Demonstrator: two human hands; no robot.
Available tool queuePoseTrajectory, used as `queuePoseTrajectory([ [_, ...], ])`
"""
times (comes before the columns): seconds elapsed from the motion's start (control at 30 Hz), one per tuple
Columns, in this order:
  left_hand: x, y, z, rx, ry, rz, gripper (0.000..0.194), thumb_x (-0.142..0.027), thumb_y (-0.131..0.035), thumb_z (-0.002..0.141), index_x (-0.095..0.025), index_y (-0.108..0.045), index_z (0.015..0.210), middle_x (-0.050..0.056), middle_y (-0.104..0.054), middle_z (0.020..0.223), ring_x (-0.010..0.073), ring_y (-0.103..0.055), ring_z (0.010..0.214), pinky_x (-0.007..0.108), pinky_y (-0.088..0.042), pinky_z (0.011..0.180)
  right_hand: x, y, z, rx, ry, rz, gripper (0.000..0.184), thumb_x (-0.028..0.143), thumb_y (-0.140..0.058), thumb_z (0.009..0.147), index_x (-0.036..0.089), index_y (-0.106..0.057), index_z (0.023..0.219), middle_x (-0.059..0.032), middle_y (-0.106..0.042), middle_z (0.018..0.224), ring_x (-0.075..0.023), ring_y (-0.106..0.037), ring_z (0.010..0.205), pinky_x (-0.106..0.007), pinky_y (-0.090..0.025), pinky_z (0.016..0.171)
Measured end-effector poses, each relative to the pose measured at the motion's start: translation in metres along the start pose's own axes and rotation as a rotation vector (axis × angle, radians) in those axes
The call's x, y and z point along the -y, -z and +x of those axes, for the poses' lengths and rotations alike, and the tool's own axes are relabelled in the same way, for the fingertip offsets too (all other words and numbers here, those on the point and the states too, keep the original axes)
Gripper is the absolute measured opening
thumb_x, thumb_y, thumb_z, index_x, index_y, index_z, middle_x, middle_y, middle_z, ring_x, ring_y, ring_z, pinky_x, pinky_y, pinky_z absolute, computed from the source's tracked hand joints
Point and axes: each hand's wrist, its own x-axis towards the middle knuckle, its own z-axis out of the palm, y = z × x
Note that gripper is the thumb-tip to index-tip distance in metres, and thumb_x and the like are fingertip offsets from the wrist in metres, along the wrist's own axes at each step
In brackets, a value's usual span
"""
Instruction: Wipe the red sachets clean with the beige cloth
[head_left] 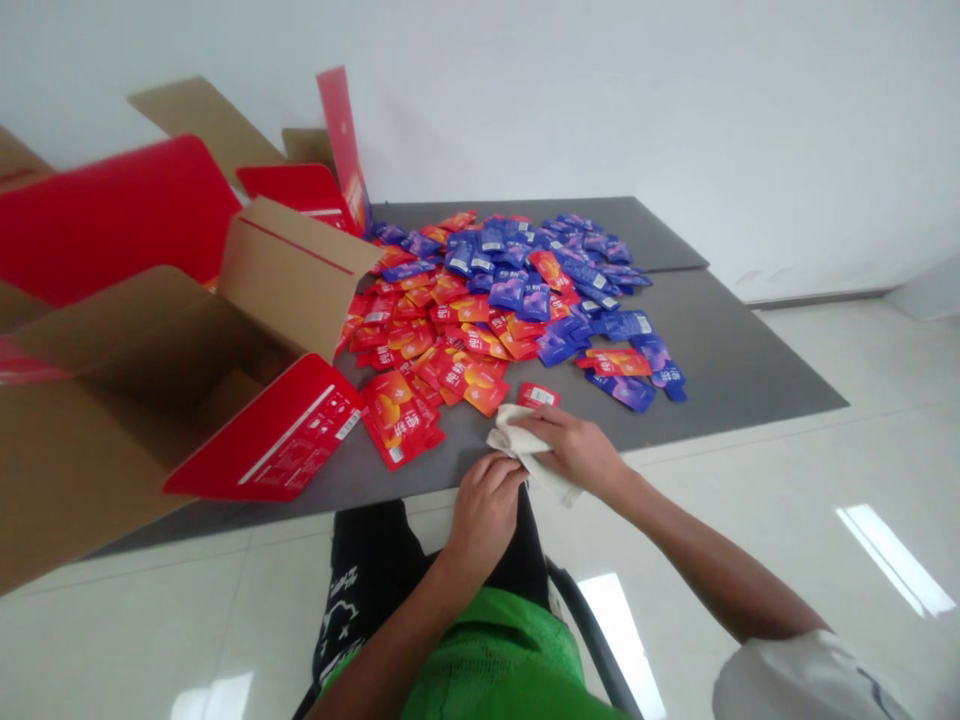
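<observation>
Pale floor tiles (pixel 825 480) and a white wall (pixel 675 100) surround a dark grey worktop (pixel 720 350). At its near edge, an off-white cloth (pixel 529 450) lies bunched, with one end hanging past the edge. The right hand (pixel 577 450) is closed over the cloth with its fingers stretched forward, the forearm reaching in from the lower right out of a white sleeve (pixel 802 680). The left hand (pixel 484 515) sits just beside it, fingers curled against the cloth's lower fold; whether they pinch the cloth or only touch it cannot be told. Just beyond the cloth lies a lone red sachet (pixel 538 395). Past it, a wide heap of red-orange sachets (pixel 442 340) and blue sachets (pixel 525 285) spreads across the middle of the worktop toward the far edge, with a tighter stack of red sachets (pixel 394 425) nearer the left. An open cardboard carton (pixel 150 370) with splayed red flaps stands at the left end. Black shorts (pixel 367 570) and a green top (pixel 502 660) show below the hands.
</observation>
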Motion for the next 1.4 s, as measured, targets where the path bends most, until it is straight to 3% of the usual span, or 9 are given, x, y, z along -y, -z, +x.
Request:
queuePoseTrajectory([
  [0.1, 0.000, -0.001, 0.000, 0.006, -0.009, 0.002, 0.031, -0.009, -0.055, 0.099, -0.021, -0.070, 0.123, 0.006, -0.073, 0.115, 0.0230, -0.063, 0.117, 0.042, -0.056, 0.105, -0.005, -0.006, 0.006, 0.012, -0.030, 0.000, 0.042, 0.021, -0.061, 0.096, 0.029, -0.067, 0.136, -0.0062, -0.067, 0.135, -0.0223, -0.069, 0.111, -0.027, -0.056, 0.090],
  [0.33, -0.001, 0.000, 0.001, -0.007, -0.023, 0.019, 0.029, -0.008, -0.056, 0.098, -0.018, -0.069, 0.123, 0.006, -0.074, 0.116, 0.0217, -0.062, 0.117, 0.040, -0.054, 0.104, -0.060, 0.015, 0.038, -0.101, -0.160, -0.106, 0.034, 0.026, -0.057, 0.100, 0.023, -0.070, 0.131, -0.0096, -0.070, 0.115, -0.0227, -0.069, 0.098, -0.029, -0.053, 0.084],
  [0.5, -0.012, 0.012, 0.022, 0.093, 0.020, 0.101, 0.012, -0.024, -0.063, 0.099, -0.018, -0.071, 0.105, 0.007, -0.071, 0.102, 0.0239, -0.063, 0.103, 0.042, -0.056, 0.093, -0.057, 0.015, 0.016, -0.408, -0.145, 0.118, 0.029, 0.037, -0.057, 0.101, 0.020, -0.075, 0.116, -0.0106, -0.072, 0.106, -0.0244, -0.068, 0.096, -0.034, -0.054, 0.086],
  [0.67, -0.025, 0.010, 0.056, 0.155, 0.122, 0.288, 0.062, -0.045, -0.078, 0.087, -0.014, -0.055, 0.136, 0.013, -0.062, 0.125, 0.0294, -0.056, 0.116, 0.043, -0.054, 0.098, -0.053, -0.001, -0.007, -0.735, -0.419, 0.466, 0.040, 0.050, -0.067, 0.094, 0.020, -0.077, 0.118, -0.0093, -0.076, 0.113, -0.0285, -0.070, 0.104, -0.038, -0.053, 0.091],
  [0.73, -0.031, 0.005, 0.067, 0.189, 0.164, 0.356, 0.067, -0.047, -0.077, 0.086, -0.012, -0.052, 0.138, 0.014, -0.061, 0.125, 0.0293, -0.057, 0.114, 0.042, -0.054, 0.097, -0.057, -0.006, -0.010, -0.809, -0.576, 0.632, 0.050, 0.056, -0.072, 0.087, 0.016, -0.078, 0.118, -0.0099, -0.078, 0.110, -0.0302, -0.071, 0.101, -0.039, -0.054, 0.088],
  [0.9, -0.048, -0.001, 0.095, 0.376, 0.309, 0.470, 0.030, -0.025, -0.062, 0.097, -0.006, -0.063, 0.120, 0.019, -0.066, 0.110, 0.0315, -0.067, 0.103, 0.039, -0.058, 0.079, -0.068, -0.009, -0.009, -0.815, -0.759, 0.840, 0.061, 0.061, -0.079, 0.077, 0.012, -0.079, 0.114, -0.0115, -0.079, 0.099, -0.0282, -0.073, 0.084, -0.035, -0.056, 0.072],
  [1.0, -0.051, 0.004, 0.108, 0.417, 0.362, 0.452, 0.025, -0.009, -0.048, 0.098, -0.004, -0.065, 0.115, 0.019, -0.071, 0.098, 0.0288, -0.074, 0.090, 0.034, -0.058, 0.070, -0.072, -0.009, -0.010, -0.813, -0.767, 0.860, 0.062, 0.061, -0.080, 0.076, 0.011, -0.079, 0.112, -0.0119, -0.079, 0.098, -0.0268, -0.073, 0.082, -0.034, -0.056, 0.070],
  [1.27, -0.020, 0.032, 0.105, 0.395, 0.400, 0.296, 0.026, -0.007, -0.046, 0.097, -0.012, -0.067, 0.112, 0.017, -0.075, 0.093, 0.0296, -0.077, 0.087, 0.034, -0.058, 0.073, -0.078, -0.010, -0.013, -0.799, -0.816, 0.898, 0.065, 0.063, -0.081, 0.073, 0.010, -0.079, 0.110, -0.0111, -0.078, 0.093, -0.0240, -0.071, 0.074, -0.031, -0.054, 0.063],
  [1.4, -0.002, 0.055, 0.083, 0.325, 0.442, 0.129, 0.024, -0.021, -0.045, 0.103, -0.019, -0.066, 0.115, 0.010, -0.077, 0.092, 0.0235, -0.077, 0.082, 0.027, -0.056, 0.067, -0.077, -0.008, -0.013, -0.794, -0.804, 0.902, 0.066, 0.064, -0.080, 0.073, 0.010, -0.078, 0.111, -0.0110, -0.078, 0.094, -0.0223, -0.070, 0.072, -0.029, -0.053, 0.062],
])
